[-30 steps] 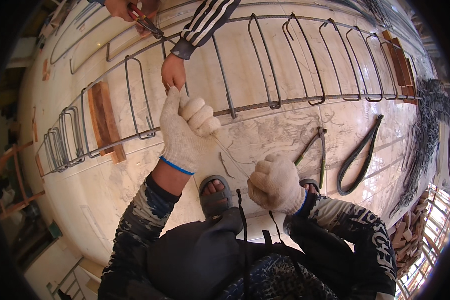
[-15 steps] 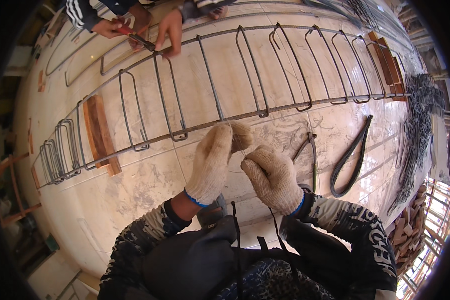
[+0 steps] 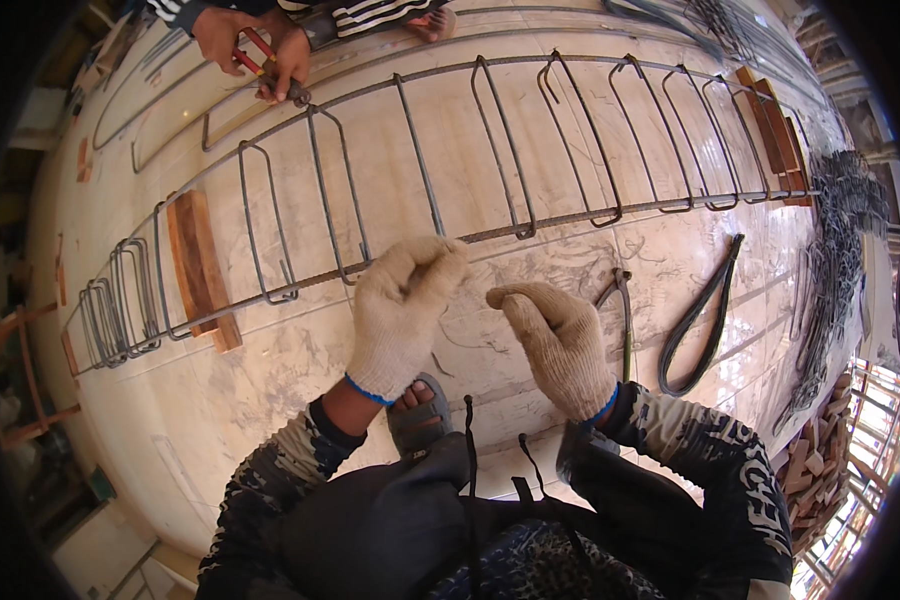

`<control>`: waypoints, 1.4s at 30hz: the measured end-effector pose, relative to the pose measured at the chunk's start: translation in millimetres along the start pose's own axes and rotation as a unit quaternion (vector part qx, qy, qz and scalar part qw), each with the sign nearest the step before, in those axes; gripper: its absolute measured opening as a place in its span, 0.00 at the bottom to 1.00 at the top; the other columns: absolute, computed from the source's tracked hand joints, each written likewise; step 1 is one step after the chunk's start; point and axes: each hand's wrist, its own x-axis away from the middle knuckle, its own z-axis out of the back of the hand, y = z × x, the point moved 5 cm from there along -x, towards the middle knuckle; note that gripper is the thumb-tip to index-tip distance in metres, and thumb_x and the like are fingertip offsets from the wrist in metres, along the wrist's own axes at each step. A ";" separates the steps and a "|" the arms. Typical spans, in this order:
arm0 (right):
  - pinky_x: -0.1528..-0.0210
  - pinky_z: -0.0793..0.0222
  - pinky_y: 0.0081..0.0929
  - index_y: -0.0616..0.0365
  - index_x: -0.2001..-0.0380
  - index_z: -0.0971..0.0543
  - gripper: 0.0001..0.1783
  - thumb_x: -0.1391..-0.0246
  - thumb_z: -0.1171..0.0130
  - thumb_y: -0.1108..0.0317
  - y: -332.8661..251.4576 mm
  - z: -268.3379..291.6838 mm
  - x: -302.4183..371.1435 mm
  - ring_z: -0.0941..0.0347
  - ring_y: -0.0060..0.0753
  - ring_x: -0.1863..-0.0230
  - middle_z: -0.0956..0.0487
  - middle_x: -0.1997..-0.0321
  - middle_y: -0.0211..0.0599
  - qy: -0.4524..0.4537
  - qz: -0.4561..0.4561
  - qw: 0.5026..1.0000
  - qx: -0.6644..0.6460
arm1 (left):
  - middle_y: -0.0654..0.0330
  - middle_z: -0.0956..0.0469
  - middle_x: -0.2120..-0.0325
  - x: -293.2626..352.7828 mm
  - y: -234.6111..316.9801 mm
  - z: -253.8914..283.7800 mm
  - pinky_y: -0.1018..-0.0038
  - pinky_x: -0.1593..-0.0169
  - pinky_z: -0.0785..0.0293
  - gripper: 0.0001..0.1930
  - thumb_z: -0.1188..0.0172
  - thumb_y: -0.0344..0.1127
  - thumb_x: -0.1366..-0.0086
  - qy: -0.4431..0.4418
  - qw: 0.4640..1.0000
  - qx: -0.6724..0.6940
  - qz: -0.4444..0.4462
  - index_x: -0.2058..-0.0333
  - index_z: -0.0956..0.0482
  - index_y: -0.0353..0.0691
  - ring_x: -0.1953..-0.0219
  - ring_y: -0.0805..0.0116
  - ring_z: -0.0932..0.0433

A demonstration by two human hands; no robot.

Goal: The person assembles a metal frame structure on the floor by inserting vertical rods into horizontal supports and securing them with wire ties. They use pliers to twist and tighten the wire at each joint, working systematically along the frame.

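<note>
Left hand shifted left, farther from right hand; both hands' fingers pinched narrow, contents unclear.

Pretty bright overall, with the floor coming out warm and pale, plus some shiny glare toward the right. Lower right is basically blown out around the grid of bars. Left edge is way dimmer. Classic fisheye: black rim, long steel rods bowed, middle decently sharp, edges mushier.
</note>
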 end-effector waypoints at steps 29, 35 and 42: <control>0.54 0.19 0.37 0.65 0.55 0.13 0.12 0.21 0.38 0.66 12.3 12.3 -2.4 0.13 0.44 0.59 0.12 0.60 0.48 -0.001 0.103 0.988 0.113 | 0.59 0.16 0.57 -21.1 25.3 47.7 0.64 0.37 0.26 0.19 0.44 0.49 0.11 -0.059 0.994 0.094 -0.012 0.55 0.18 0.38 0.51 0.65 0.20; 0.60 0.18 0.48 0.52 0.54 0.11 0.07 0.27 0.34 0.64 2.4 -2.1 10.9 0.13 0.59 0.62 0.11 0.62 0.45 -0.028 0.175 0.968 0.175 | 0.62 0.19 0.58 -29.2 15.6 33.6 0.62 0.37 0.26 0.18 0.46 0.50 0.11 -0.055 0.953 0.298 -0.010 0.55 0.19 0.43 0.50 0.65 0.22; 0.59 0.17 0.47 0.52 0.54 0.11 0.06 0.31 0.31 0.67 2.8 -8.9 15.5 0.12 0.57 0.61 0.11 0.62 0.46 -0.027 0.179 0.960 0.214 | 0.64 0.22 0.64 -26.2 19.2 18.3 0.67 0.44 0.25 0.18 0.46 0.48 0.11 -0.071 0.933 0.354 0.001 0.60 0.20 0.45 0.56 0.66 0.22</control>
